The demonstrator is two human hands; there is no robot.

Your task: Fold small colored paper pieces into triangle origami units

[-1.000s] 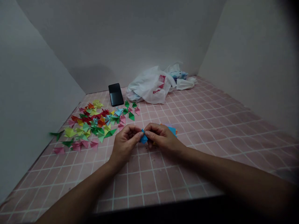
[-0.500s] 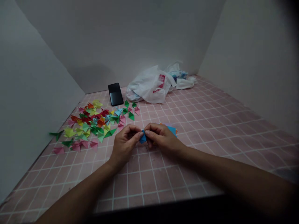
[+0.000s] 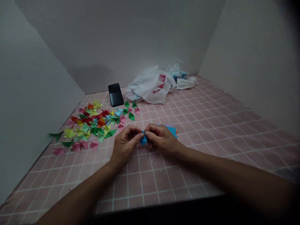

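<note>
Closely, the person's 2 hands meet over the near middle of the table, thumbs and index fingers pinching a small blue folded paper [image 3: 143, 140] between them. The left hand [image 3: 124, 142] grips its left side and the right hand [image 3: 162, 139] its right; the fingertips cover much of it, so its full shape cannot be told. Just beyond the right hand, and partly hidden by it, lie flat paper sheets [image 3: 172, 131], blue on top with orange edges peeking out.

To the left, near the left hand but apart from it, spreads a crowd of pointed folded papers [image 3: 91, 129] in red, orange, yellow, green, light blue and pink. Behind them a black phone [image 3: 115, 94] lies tilted, and to its right sits a crumpled white plastic bag [image 3: 152, 87] with red print. A white and blue bundle [image 3: 179, 75] rests behind the bag's right side. Under everything runs a pink checked tablecloth [image 3: 147, 181], with pale walls [image 3: 131, 34] on 3 sides.
</note>
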